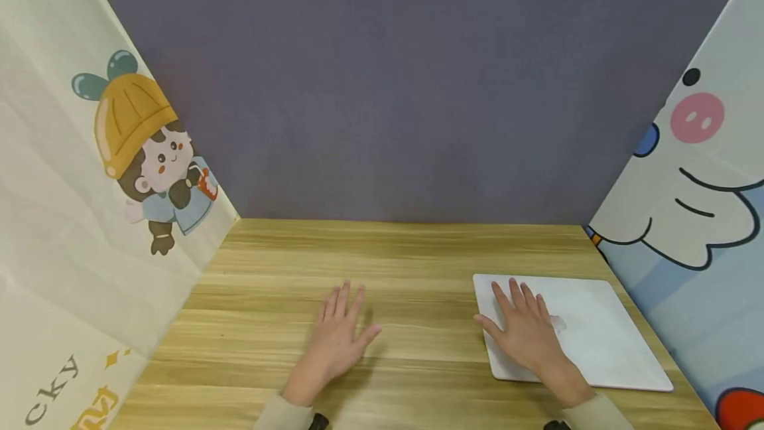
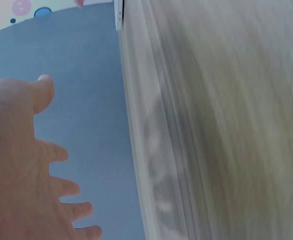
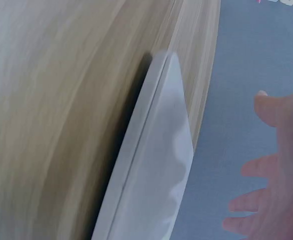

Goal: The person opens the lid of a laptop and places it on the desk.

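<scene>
A closed white laptop with rounded corners lies flat at the right of the wooden table. The right wrist view shows a seam along the side of the laptop, and a small pinkish mark is partly visible on its lid. Over the laptop's left part, my right hand is spread palm down, held above the lid without touching it. My left hand hovers over bare wood left of the laptop, fingers straight and thumb out, its shadow beneath. Neither hand holds anything.
The wooden table meets a dark grey panel at its back edge. A cream cloth with a cartoon figure borders the left side. A printed cloth with a pig-like drawing stands along the right, close to the laptop.
</scene>
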Motion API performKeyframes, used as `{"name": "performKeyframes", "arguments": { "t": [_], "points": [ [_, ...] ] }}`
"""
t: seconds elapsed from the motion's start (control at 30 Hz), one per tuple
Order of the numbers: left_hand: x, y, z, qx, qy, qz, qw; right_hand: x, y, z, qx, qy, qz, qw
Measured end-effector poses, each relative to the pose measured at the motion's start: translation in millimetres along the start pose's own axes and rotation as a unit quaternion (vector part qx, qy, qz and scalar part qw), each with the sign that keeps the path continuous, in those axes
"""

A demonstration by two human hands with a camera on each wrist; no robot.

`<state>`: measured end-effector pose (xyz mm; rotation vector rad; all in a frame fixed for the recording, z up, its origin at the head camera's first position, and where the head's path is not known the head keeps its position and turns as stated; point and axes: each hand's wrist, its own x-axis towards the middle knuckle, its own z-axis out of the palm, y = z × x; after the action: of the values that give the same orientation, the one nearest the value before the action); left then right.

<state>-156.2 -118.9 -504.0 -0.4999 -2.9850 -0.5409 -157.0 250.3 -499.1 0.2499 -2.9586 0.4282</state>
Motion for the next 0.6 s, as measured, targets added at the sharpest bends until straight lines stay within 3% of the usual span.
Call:
{"name": "performKeyframes", "arguments": {
  "t": [0.6],
  "points": [
    [3.6,19.4,14.1,-0.067,0.003,0.005,0.9977,1,48,-13,0.005,-0.011,0.036,0.999]
  ]
}}
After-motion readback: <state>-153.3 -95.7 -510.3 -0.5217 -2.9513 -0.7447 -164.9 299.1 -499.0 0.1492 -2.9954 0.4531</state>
